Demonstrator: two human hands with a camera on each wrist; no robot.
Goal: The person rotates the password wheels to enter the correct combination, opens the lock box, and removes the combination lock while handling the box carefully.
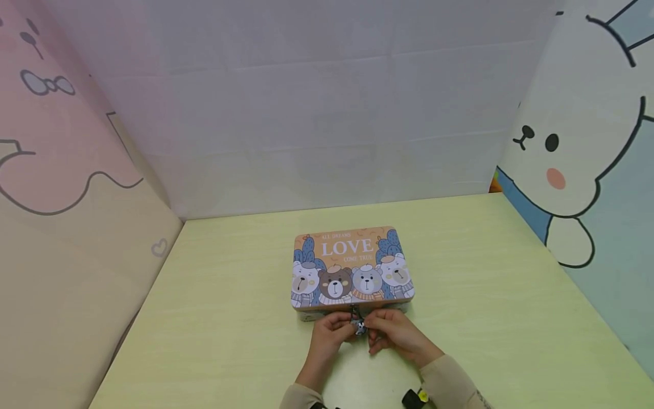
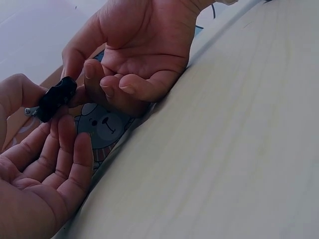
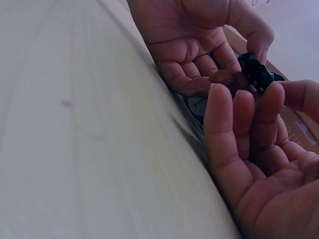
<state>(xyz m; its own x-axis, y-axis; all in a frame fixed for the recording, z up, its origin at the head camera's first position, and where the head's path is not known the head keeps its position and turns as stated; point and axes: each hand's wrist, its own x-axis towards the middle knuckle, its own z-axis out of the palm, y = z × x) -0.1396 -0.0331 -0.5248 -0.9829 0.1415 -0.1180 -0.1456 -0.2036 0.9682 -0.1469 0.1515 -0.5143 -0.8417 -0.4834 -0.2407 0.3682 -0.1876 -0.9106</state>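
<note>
Beige sleeves [image 1: 452, 382], two, at the near edge; black piece with yellow spot [image 1: 413, 399] beside the right cuff. Left hand [image 1: 327, 346], one: thumb and forefinger pinched on the small lock, other fingers loosely bent. Right hand [image 1: 403, 336], one: thumb and forefinger pinching the same lock from the opposite side, other fingers partly curled beneath. Small lock [image 1: 360, 327], one, dark with bright glints: between the hands, at the front clasp [image 1: 353, 311] of the box; shackle state too small to tell. Handling note, by judgement: best steadied by the left fingers while the right work it lightly, in line with the clasp; a hard tug could drag the box. Box [image 1: 352, 267], one, printed with bears and "LOVE": lid down, flat on the pale-green bench [image 1: 230, 295]. Backdrop [image 1: 332, 125], pale, creased, beyond.
</note>
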